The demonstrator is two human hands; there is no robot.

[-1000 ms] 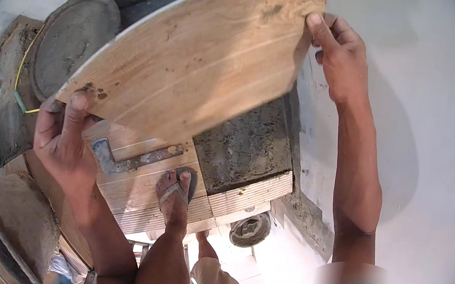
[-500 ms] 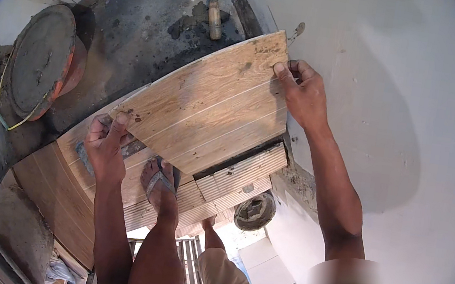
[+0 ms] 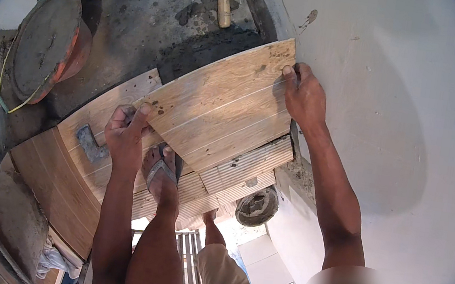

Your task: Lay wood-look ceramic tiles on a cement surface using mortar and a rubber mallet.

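A wood-look floor tile with pale lengthwise lines and dark mortar spots is held between my two hands, tilted across the view. My left hand grips its left corner, thumb on top and fingers curled at the edge. On the right end, beside the wall, my right hand pinches the edge with the thumb on the face. Under and left of it lies another wood-look tile, with a small dark grey block on it. The held tile hides part of the surface below.
An orange bucket full of grey mortar stands at the left. A wooden handle lies on wet mortar at the back. My sandalled foot is on the tiles, above ribbed steps. A mortar-smeared bowl sits lower right, near the white wall.
Both hands and the held tile have shifted to the right, the left hand more so. More of the tile beneath and the grey block now shows.
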